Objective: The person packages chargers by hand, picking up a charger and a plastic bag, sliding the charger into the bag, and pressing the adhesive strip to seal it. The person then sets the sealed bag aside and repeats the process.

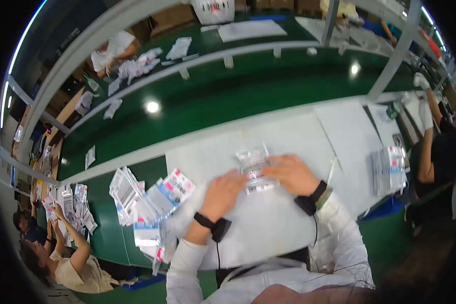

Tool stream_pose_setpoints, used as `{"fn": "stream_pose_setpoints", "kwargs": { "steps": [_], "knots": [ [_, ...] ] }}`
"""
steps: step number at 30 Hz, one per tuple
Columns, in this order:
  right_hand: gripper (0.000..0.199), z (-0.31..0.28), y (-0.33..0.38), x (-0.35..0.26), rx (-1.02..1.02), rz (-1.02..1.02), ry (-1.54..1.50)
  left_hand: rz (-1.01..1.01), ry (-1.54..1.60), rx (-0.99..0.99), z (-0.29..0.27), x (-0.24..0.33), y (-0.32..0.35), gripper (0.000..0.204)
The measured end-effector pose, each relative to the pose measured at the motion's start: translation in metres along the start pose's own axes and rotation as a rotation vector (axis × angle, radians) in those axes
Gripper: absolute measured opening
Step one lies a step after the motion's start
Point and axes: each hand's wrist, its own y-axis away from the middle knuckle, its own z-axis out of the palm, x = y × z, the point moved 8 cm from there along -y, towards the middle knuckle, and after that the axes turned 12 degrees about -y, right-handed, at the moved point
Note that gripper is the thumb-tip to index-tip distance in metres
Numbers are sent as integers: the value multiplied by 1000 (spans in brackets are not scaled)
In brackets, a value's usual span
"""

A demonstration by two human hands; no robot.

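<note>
In front of me on the white worktop (228, 233) lies a small clear plastic packet (256, 164) with printed labelling. My left hand (224, 191) grips its left side, fingertips bent onto it. From the right, my right hand (295, 175) has its fingers over the packet's other side. Some of the packet is hidden under the fingers, and motion blurs it slightly. To the left of my left hand, a loose pile of flat printed pouches (169, 195) in white, blue and pink overlaps the worktop's edge.
A neat stack of similar pouches (389, 169) stands at the right. Beyond the worktop a metal rail borders a green conveyor belt (202, 106) carrying a few packets (90, 157). At the lower left a co-worker (81, 258) handles packets; another person (435, 152) sits at the right.
</note>
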Motion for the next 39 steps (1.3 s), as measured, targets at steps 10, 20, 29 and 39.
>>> {"fn": "stream_pose_setpoints", "kwargs": {
  "steps": [10, 20, 29, 39],
  "knots": [
    [45, 3, 13, 21, 89, 73, -55, 33, 68, -31, -3, -9, 10, 55],
    [14, 45, -17, -33, 112, 163, -198, 39, 43, -30, 6, -2, 10, 51],
    [16, 40, -20, -50, 270, 128, 29, 19, 12, 50, 5, -7, 12, 44],
    [14, 43, -9, -48, 184, 64, 130, 30, 38, 94, -1, -1, 8, 49]
  ]
}}
